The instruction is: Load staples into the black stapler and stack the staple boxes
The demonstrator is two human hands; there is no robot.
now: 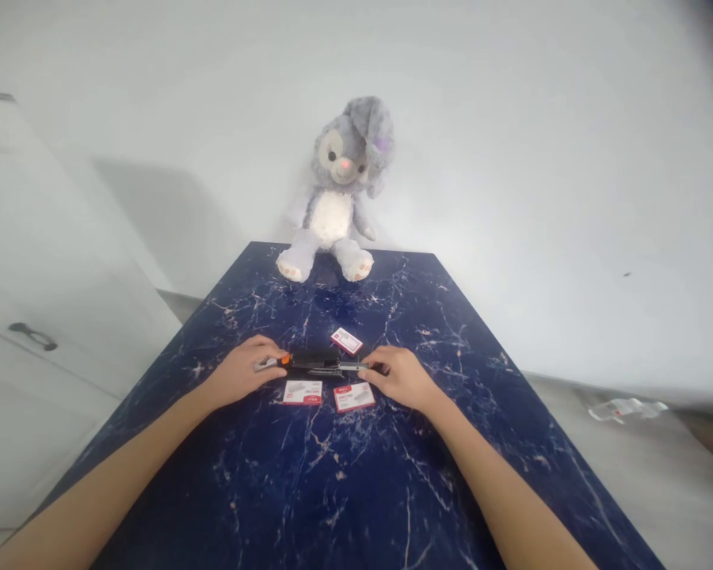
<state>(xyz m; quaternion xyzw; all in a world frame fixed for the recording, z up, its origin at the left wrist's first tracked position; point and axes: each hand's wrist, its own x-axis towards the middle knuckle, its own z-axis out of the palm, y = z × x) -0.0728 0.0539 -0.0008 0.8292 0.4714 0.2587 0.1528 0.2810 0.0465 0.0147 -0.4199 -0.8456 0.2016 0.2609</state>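
Observation:
A black stapler (314, 362) lies lengthwise across the middle of the table, with an orange part at its left end and a metal rail sticking out at its right. My left hand (245, 370) is closed on the left end, thumb and fingers by the orange part. At the other end, my right hand (397, 375) pinches the metal rail. Three small red-and-white boxes lie around the stapler: one box (346, 341) just behind it, a second box (303, 393) in front on the left, and a third box (354, 397) in front on the right.
The dark blue marbled table (333, 491) narrows toward a white wall. A grey plush rabbit (333, 218) sits at its far edge. White cabinets with a dark handle (32, 336) stand left. Clear plastic (627, 408) lies low on the right, beyond the table.

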